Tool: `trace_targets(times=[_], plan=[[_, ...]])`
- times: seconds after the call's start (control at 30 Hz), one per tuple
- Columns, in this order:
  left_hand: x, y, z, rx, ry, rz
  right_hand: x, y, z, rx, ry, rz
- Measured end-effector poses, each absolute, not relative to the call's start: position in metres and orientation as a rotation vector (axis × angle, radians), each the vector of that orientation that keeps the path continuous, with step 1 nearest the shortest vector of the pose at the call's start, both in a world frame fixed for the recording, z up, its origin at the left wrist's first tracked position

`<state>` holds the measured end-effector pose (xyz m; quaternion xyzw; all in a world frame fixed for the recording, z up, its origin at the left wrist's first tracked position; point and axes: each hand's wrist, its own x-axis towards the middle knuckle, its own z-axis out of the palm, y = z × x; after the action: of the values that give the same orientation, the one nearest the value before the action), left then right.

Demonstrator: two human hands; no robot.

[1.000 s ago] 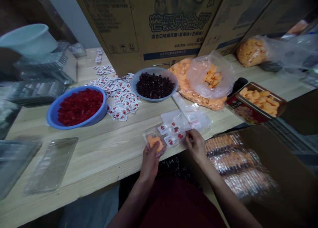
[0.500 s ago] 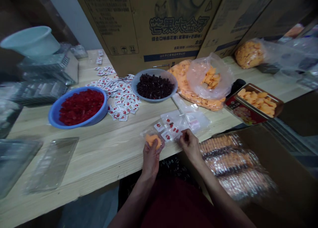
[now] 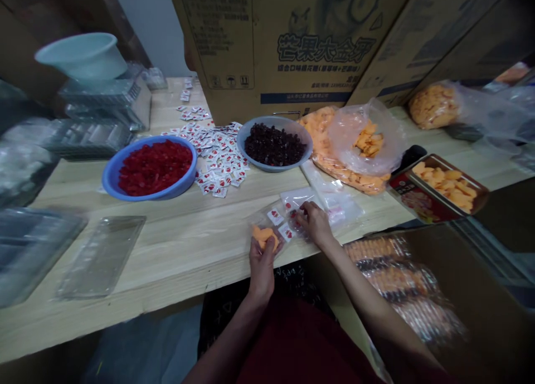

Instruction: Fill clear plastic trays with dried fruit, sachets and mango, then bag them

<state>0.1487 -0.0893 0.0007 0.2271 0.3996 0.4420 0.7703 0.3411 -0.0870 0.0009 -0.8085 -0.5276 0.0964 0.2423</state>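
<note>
My left hand (image 3: 261, 264) is closed on a small clear plastic bag with orange pieces (image 3: 263, 236) inside, at the table's front edge. Thumb and fingers pinch its lower end. Two white sachets with red print (image 3: 275, 217) lie just right of those orange pieces. Over a clear bag (image 3: 298, 195) with small red pieces (image 3: 288, 205) on it, my right hand (image 3: 315, 225) has its fingers bent down and together. Its fingertips touch the red pieces or hover close; what they pinch is hidden.
Behind stand a blue basin of red pieces (image 3: 154, 166), a pile of sachets (image 3: 221, 155), a bowl of dark pieces (image 3: 273, 144) and a bag of orange pieces (image 3: 326, 133). At right are a tin (image 3: 445, 186) and a carton of packed bags (image 3: 397, 272). Clear trays (image 3: 102, 256) lie left.
My right hand has moved left and forward from the bag's right edge onto the red pieces. My left hand keeps its hold on the bag of orange pieces. The view has shifted slightly.
</note>
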Motion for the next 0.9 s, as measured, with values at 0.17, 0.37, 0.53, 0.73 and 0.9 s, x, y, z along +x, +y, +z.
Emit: trace_targets(times=[0.17, 0.37, 0.53, 0.73, 0.9], plan=[[0.148, -0.099, -0.011, 0.484, 0.893, 0.901, 0.338, -0.085, 0.003, -2.263, -1.409, 0.191], [0.144, -0.099, -0.011, 0.607, 0.845, 0.847, 0.341, -0.076, 0.008, -2.206, -1.299, 0.136], [0.141, -0.101, -0.009, 0.662, 0.825, 0.784, 0.342, -0.079, 0.007, -2.038, -1.218, 0.179], [0.146, -0.104, -0.005, 0.636, 0.819, 0.795, 0.319, -0.083, 0.012, -1.920, -1.308, 0.286], [0.150, -0.103, -0.002, 0.520, 0.808, 0.801, 0.287, -0.103, 0.009, -1.952, -1.407, 0.374]])
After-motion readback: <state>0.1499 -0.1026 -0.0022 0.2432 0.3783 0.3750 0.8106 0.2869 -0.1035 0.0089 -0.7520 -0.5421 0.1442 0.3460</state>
